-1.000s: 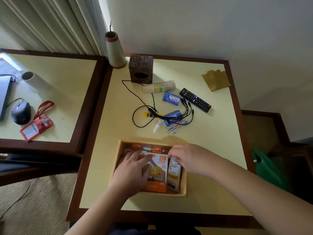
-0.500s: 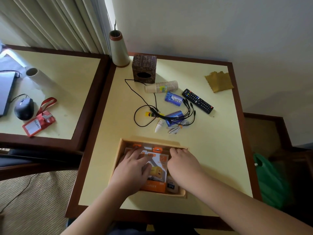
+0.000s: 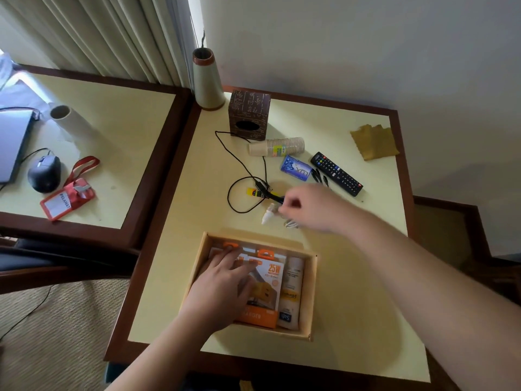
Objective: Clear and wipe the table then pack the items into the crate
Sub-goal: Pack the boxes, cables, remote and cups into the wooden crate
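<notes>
A shallow cardboard crate (image 3: 311, 292) sits at the near edge of the cream table (image 3: 352, 277). In it lie an orange charger box (image 3: 272, 280) and a white bottle (image 3: 291, 289) along its right side. My left hand (image 3: 222, 289) rests flat on the charger box, fingers spread. My right hand (image 3: 310, 207) hovers blurred over the tangle of black cable (image 3: 234, 190), fingers curled at the cable bundle; what lies under it is hidden. A small white dropper bottle (image 3: 267, 216) lies just left of that hand.
Beyond the cables lie a stack of paper cups (image 3: 277, 146), a blue packet (image 3: 296, 168), a remote (image 3: 337, 173), a brown tissue box (image 3: 249, 115), a vase (image 3: 205, 80) and a yellow cloth (image 3: 375, 142). The left table holds a mouse (image 3: 44, 173) and a red badge (image 3: 67, 198).
My right hand has left the crate and moved away from me to the cable pile, leaving the white bottle lying in the crate. My left hand stays on the charger box.
</notes>
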A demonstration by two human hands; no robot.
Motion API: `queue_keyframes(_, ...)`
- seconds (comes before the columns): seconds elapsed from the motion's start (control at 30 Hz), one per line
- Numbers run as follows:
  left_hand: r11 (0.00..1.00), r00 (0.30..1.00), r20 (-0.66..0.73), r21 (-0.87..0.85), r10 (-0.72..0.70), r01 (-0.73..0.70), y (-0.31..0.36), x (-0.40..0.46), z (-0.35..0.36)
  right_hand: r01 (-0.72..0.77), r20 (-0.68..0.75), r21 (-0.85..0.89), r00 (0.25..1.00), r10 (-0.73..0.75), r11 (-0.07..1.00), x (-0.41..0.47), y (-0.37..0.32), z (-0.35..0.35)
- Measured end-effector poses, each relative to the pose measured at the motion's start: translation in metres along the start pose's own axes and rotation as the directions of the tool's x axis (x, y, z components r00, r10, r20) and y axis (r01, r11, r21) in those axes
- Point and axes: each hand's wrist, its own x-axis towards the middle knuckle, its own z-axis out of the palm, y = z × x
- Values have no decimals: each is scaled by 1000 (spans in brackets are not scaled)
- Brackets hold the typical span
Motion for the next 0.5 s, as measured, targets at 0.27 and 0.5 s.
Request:
queue_keyframes(0.27, 999, 1000, -9, 44, 25, -24, 1, -1, 0, -176, -164, -129, 974, 154, 976, 119, 66, -16)
queue_keyframes(0.5, 998, 998, -51, 49, 29, -27, 2, 0, 0, -286, -280, -213, 934, 222, 934, 158, 91, 24)
